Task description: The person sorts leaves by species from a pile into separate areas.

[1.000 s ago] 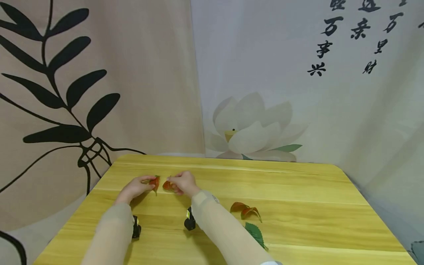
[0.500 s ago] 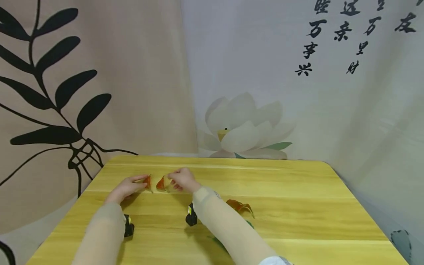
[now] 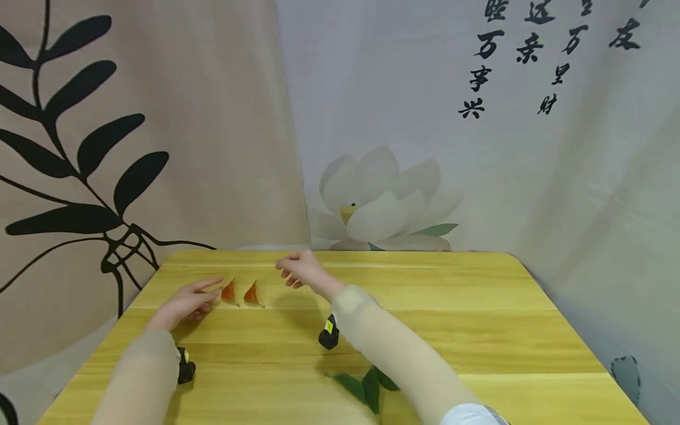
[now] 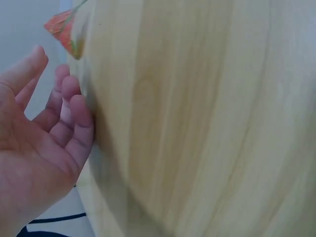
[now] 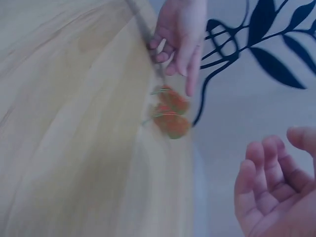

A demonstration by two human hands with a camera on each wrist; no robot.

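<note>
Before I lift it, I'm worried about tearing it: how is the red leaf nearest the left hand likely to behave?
The red leaf looks thin, so it is probably light and easily torn. Its slender stem could snap if pinched. On the smooth-looking tabletop, it may slide when pushed.

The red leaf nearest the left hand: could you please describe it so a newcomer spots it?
In the head view, find the yellow wooden table and, toward its back left, the left hand. Just right of that hand sits the red leaf. It is the left one of two; the other red leaf is farther right, while the green leaves lie nearer the camera.
</note>
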